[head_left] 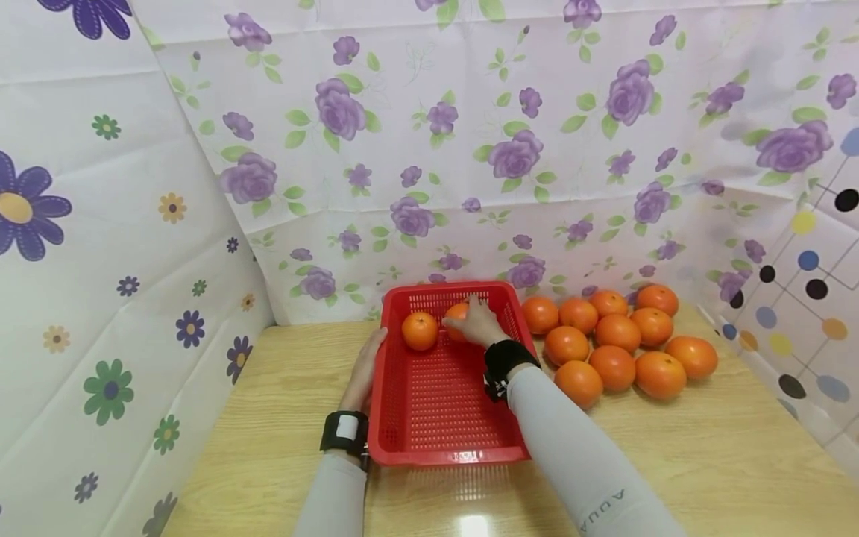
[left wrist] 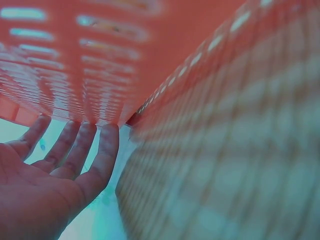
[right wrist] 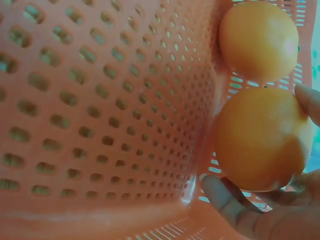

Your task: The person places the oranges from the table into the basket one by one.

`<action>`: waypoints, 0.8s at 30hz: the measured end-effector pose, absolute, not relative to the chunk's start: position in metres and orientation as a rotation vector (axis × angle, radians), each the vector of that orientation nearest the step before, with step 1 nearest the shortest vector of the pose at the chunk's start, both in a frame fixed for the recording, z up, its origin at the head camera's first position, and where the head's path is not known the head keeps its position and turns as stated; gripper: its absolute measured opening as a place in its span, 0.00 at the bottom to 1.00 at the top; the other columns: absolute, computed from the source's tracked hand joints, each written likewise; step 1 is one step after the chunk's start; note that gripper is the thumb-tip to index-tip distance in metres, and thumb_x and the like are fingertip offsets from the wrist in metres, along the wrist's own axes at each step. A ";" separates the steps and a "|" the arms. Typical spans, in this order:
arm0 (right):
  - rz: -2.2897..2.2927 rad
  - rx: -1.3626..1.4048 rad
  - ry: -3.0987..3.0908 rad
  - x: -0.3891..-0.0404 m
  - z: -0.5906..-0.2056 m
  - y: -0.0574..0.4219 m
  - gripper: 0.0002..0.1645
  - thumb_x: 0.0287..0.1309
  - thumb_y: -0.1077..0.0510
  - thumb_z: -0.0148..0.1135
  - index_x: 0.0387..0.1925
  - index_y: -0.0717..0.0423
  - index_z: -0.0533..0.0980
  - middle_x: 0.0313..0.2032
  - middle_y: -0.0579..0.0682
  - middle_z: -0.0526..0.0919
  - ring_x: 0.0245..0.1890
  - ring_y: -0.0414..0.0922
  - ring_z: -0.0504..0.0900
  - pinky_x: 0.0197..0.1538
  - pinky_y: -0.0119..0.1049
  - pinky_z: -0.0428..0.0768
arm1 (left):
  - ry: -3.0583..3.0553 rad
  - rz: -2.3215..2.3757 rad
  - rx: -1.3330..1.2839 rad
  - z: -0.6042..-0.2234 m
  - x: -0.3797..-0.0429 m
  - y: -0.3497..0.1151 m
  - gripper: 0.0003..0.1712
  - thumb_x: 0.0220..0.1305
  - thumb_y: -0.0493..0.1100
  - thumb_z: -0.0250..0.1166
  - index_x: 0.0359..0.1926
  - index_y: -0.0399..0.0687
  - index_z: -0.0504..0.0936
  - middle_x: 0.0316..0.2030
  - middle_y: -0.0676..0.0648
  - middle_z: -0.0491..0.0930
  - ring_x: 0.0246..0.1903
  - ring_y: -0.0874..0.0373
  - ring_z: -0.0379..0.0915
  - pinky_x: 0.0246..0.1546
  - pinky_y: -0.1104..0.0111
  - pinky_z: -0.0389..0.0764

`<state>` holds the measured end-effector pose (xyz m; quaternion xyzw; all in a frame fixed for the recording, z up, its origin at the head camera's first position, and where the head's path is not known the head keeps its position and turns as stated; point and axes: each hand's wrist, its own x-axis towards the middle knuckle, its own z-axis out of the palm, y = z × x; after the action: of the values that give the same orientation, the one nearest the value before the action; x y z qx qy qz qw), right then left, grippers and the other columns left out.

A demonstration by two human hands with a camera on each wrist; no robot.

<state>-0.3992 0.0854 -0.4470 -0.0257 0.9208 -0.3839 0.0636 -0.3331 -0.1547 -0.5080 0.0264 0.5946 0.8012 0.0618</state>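
A red perforated plastic basket (head_left: 443, 406) sits on the table in the head view. Toward its far end, my right hand (head_left: 480, 324) holds an orange (head_left: 456, 316), with thumb and fingers around it in the right wrist view. A second orange (head_left: 420, 331) lies to its left, against the far wall of the basket. Outside the basket, my left hand (head_left: 365, 369) rests along the left side. The left wrist view shows its fingers (left wrist: 107, 155) extended, their tips touching the slotted wall.
Several loose oranges (head_left: 616, 333) cluster on the wooden table (head_left: 295, 373) to the right of the basket, some close to its wall. Flower-patterned sheeting (head_left: 429, 149) stands behind the table, with more sheeting on the left and right sides.
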 end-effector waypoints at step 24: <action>-1.096 -0.047 2.771 -0.395 -0.451 0.078 0.59 0.71 0.40 0.65 0.81 0.66 0.43 0.78 0.76 0.42 0.76 0.68 0.55 0.76 0.57 0.60 | 1.822 2.423 0.053 -0.509 -0.334 -0.155 0.39 0.80 0.63 0.51 0.80 0.50 0.56 0.72 0.37 0.67 0.70 0.39 0.64 0.69 0.47 0.69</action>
<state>-0.3949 0.0779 -0.4514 -0.0158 0.9268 -0.3664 0.0807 -0.3343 -0.1550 -0.5085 0.0176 0.5999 0.7980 0.0548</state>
